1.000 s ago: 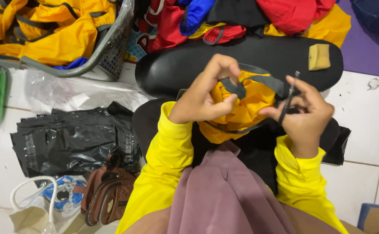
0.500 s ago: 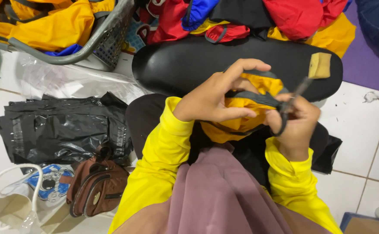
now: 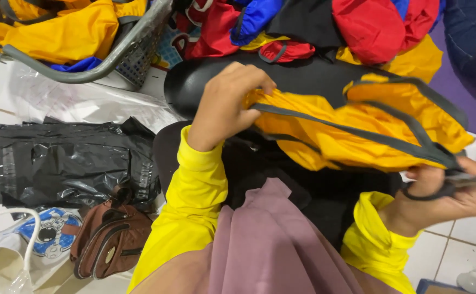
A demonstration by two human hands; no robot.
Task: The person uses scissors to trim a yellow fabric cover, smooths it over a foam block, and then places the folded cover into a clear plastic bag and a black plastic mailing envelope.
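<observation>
A yellow fabric piece with grey trim (image 3: 357, 130) is stretched out between both hands above my lap. My left hand (image 3: 224, 106) grips its left end, fingers closed over the fabric. My right hand (image 3: 447, 193) is at the lower right, closed around dark scissors (image 3: 444, 182) and pinching the grey strap end of the fabric. Both arms wear yellow sleeves. A black oval cushion (image 3: 205, 81) lies just beyond the fabric.
A grey basket (image 3: 112, 51) with yellow garments stands at the upper left. A heap of red, blue and yellow garments (image 3: 357, 22) lies at the top. Black plastic bags (image 3: 63, 163), a brown pouch (image 3: 110, 239) and a white tote bag (image 3: 9, 256) lie on the tiled floor at left.
The hands have moved apart. The yellow fabric, bunched between them before, is now pulled out wide, with the right hand swung down to the right.
</observation>
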